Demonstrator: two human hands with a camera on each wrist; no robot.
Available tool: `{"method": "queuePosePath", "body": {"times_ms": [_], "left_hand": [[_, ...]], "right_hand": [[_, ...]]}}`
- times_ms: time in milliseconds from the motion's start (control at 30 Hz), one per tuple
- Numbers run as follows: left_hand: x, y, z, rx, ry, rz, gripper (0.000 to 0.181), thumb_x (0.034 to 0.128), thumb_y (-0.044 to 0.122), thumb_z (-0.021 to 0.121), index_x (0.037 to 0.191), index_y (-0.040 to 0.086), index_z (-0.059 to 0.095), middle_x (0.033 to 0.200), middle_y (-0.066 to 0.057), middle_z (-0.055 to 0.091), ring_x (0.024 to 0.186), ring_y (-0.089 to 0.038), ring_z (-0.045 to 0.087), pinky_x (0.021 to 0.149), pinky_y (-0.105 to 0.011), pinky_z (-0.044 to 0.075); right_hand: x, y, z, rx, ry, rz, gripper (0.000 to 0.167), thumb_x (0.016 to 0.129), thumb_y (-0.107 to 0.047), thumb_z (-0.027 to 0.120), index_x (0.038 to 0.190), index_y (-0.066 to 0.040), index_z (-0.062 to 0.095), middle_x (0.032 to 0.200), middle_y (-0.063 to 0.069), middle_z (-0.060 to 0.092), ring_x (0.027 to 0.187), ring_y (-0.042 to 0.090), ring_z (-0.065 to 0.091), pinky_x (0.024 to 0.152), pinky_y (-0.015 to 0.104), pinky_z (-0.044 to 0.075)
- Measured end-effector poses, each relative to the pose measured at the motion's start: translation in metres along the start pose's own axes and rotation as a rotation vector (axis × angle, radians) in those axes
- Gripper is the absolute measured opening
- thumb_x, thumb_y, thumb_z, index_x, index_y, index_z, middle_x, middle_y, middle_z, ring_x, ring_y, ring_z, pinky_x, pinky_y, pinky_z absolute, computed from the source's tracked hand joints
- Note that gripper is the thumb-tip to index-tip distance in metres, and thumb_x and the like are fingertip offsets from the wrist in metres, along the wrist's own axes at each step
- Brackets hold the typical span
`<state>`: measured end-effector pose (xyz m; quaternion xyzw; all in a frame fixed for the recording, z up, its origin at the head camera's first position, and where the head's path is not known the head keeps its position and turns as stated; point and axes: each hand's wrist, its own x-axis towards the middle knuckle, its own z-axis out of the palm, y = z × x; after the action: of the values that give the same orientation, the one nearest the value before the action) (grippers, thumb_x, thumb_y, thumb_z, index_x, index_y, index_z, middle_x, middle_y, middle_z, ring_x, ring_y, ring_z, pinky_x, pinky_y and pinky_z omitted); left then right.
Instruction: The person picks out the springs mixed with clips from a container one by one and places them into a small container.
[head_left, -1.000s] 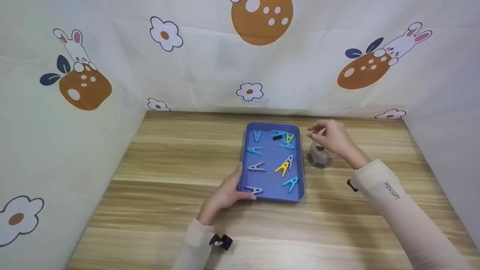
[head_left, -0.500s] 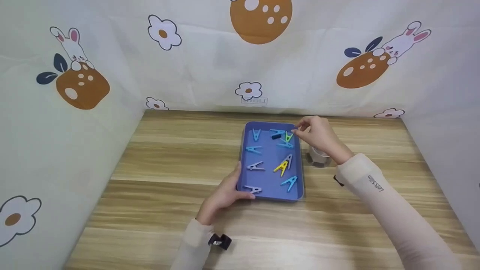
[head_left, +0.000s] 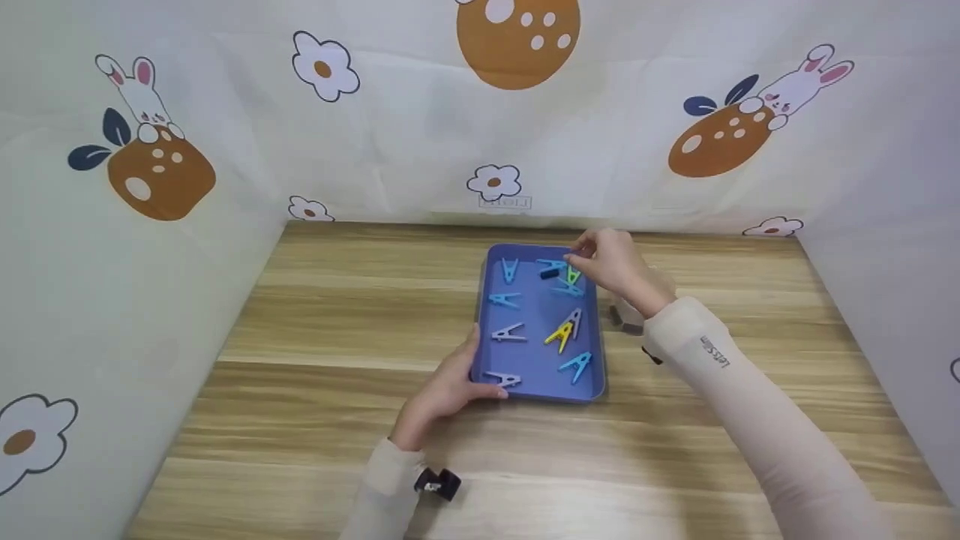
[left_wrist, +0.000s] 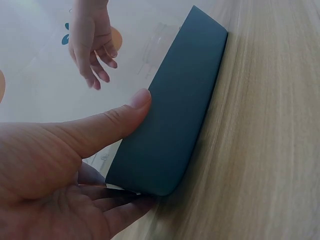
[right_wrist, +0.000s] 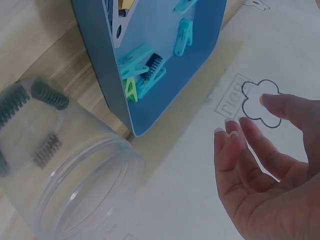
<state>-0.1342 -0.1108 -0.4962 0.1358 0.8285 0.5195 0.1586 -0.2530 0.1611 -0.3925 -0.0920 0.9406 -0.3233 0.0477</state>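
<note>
My left hand (head_left: pixel 448 382) grips the near left corner of a blue plastic tray (head_left: pixel 536 371), and in the left wrist view the thumb (left_wrist: pixel 115 122) presses on the tray's wall. Clothespins lie in the tray: several light blue, a few greyish, a yellow clothespin (head_left: pixel 559 337) and a green clothespin (head_left: pixel 573 274). Beside the green one is a small dark ribbed piece (right_wrist: pixel 154 65). Above the tray's far right corner hovers my right hand (head_left: pixel 615 262). Its thumb and fingertips are apart in the right wrist view, with nothing between them.
A clear jar (right_wrist: pixel 95 165) stands just right of the tray with several dark ribbed pieces inside. My right forearm partly hides it in the head view. Printed cloth walls (head_left: pixel 390 135) enclose the back and sides of the wooden table (head_left: pixel 337 315).
My right hand has moved left from above the jar to over the tray's far right corner. The left hand keeps its hold on the tray, and the clothespins lie as before.
</note>
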Motion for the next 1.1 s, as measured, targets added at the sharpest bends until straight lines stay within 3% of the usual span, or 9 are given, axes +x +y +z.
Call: {"method": "queuePosePath", "body": {"times_ms": [300, 600, 867, 1100], "left_hand": [[-0.001, -0.002, 0.000, -0.003, 0.001, -0.009, 0.115, 0.0873, 0.012, 0.086, 0.164, -0.010, 0.003, 0.171, -0.033, 0.008, 0.160, -0.047, 0.014, 0.132, -0.055, 0.013], [0.000, 0.000, 0.001, -0.001, 0.002, -0.002, 0.115, 0.0869, 0.011, 0.086, 0.163, -0.011, 0.003, 0.171, -0.033, 0.007, 0.159, -0.047, 0.014, 0.132, -0.055, 0.012], [0.000, -0.003, -0.001, 0.016, 0.011, 0.027, 0.114, 0.0862, 0.010, 0.087, 0.162, -0.014, 0.005, 0.168, -0.039, 0.013, 0.157, -0.050, 0.020, 0.131, -0.058, 0.016], [0.001, -0.002, 0.001, 0.005, 0.010, 0.024, 0.115, 0.0855, 0.010, 0.087, 0.162, -0.014, 0.004, 0.168, -0.038, 0.012, 0.157, -0.051, 0.019, 0.131, -0.058, 0.015]], "right_hand": [[0.015, -0.009, 0.010, 0.040, -0.010, 0.095, 0.034, 0.103, -0.021, 0.065, 0.125, 0.005, 0.069, 0.120, 0.023, 0.071, 0.105, 0.033, 0.068, 0.090, 0.045, 0.060], [0.024, -0.008, 0.025, 0.043, 0.035, 0.132, 0.035, 0.103, -0.022, 0.068, 0.125, 0.005, 0.069, 0.120, 0.022, 0.071, 0.106, 0.032, 0.067, 0.091, 0.045, 0.060], [0.036, -0.002, 0.040, 0.040, 0.101, 0.158, 0.040, 0.099, -0.021, 0.069, 0.126, 0.009, 0.069, 0.126, 0.026, 0.071, 0.116, 0.037, 0.067, 0.101, 0.049, 0.057], [0.041, 0.007, 0.059, 0.124, 0.176, 0.223, 0.046, 0.098, -0.022, 0.074, 0.129, 0.011, 0.066, 0.130, 0.027, 0.070, 0.118, 0.040, 0.067, 0.104, 0.049, 0.056]]}}
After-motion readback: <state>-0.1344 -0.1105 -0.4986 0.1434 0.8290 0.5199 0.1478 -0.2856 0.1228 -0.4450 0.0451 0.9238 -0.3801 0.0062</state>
